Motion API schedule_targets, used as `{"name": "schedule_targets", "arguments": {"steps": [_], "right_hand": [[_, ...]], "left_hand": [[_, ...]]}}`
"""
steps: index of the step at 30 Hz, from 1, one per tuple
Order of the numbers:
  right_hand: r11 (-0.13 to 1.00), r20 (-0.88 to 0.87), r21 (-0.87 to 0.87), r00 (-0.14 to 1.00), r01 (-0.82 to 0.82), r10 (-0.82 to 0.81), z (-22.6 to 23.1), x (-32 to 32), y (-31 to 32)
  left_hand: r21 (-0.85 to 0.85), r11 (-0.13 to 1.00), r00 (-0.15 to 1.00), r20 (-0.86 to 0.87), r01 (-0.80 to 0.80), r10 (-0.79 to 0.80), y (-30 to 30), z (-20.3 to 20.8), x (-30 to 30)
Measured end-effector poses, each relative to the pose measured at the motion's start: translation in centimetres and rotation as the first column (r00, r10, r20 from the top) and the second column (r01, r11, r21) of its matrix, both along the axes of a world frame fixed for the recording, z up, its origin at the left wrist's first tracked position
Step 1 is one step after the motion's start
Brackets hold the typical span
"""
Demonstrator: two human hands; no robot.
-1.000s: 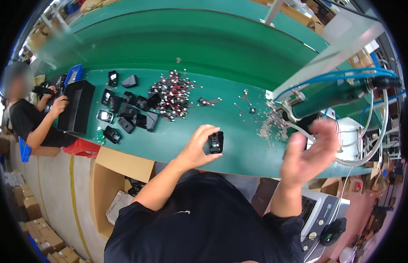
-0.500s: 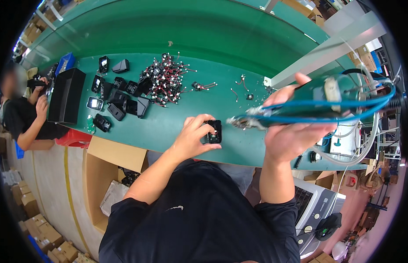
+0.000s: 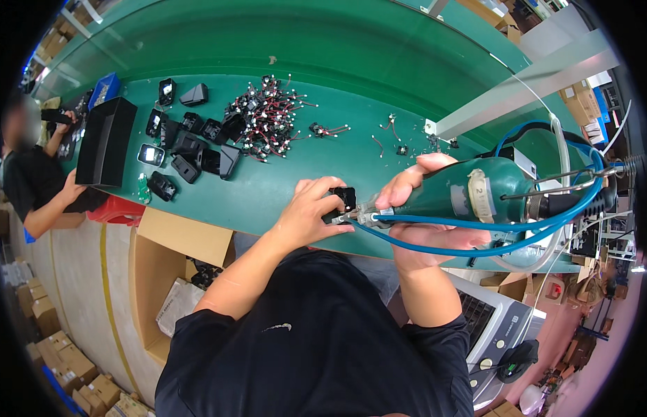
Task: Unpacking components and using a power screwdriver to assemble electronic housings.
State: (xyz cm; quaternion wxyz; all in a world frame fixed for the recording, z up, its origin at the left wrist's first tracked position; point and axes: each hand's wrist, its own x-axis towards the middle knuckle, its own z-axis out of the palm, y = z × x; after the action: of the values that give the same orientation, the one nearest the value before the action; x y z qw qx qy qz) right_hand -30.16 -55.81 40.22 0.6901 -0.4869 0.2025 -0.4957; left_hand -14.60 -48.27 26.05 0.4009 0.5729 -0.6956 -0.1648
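Note:
My left hand grips a small black plastic housing at the front of the bench, thumb and fingers on its edges. My right hand is wrapped round a green power screwdriver with blue tubes looping back from it. The screwdriver lies nearly level in view, its metal tip at the housing beside my left fingertips. The tip and my left fingers hide most of the housing's inside, so I cannot tell whether the tip touches a screw.
Left of my hands lie a heap of small parts with red and black wires, several black housings, a black bin and a blue tray. A metal post rises at right. A co-worker sits far left.
My right hand has brought the screwdriver left and down, so its tip now meets the housing. My left hand stays on the housing. The co-worker's near hand has dropped toward the black bin.

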Motion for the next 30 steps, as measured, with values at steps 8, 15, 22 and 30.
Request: {"name": "schedule_targets", "arguments": {"steps": [8, 15, 22, 30], "right_hand": [[0.987, -0.008, -0.102, 0.992, 0.123, -0.124, -0.4, 0.5, 0.0], [0.992, 0.273, -0.091, 0.956, -0.09, 0.112, -1.4, -0.5, -1.3], [0.994, 0.231, -0.033, 0.967, -0.106, 0.111, -1.5, -0.7, -1.0], [0.999, 0.136, -0.052, 0.991, 0.01, -0.002, -1.1, 0.4, -0.4]], "left_hand": [[0.007, 1.0, 1.0, -0.014, -0.009, 0.009, 0.0, 0.3, -0.1], [0.03, 1.0, 0.999, -0.032, -0.01, 0.011, -0.1, 0.5, 0.0], [0.027, 1.0, 1.0, -0.03, -0.009, 0.01, -0.2, 0.5, 0.0], [0.029, 0.999, 0.998, -0.053, -0.028, 0.029, -0.2, 0.4, -0.1]]}}
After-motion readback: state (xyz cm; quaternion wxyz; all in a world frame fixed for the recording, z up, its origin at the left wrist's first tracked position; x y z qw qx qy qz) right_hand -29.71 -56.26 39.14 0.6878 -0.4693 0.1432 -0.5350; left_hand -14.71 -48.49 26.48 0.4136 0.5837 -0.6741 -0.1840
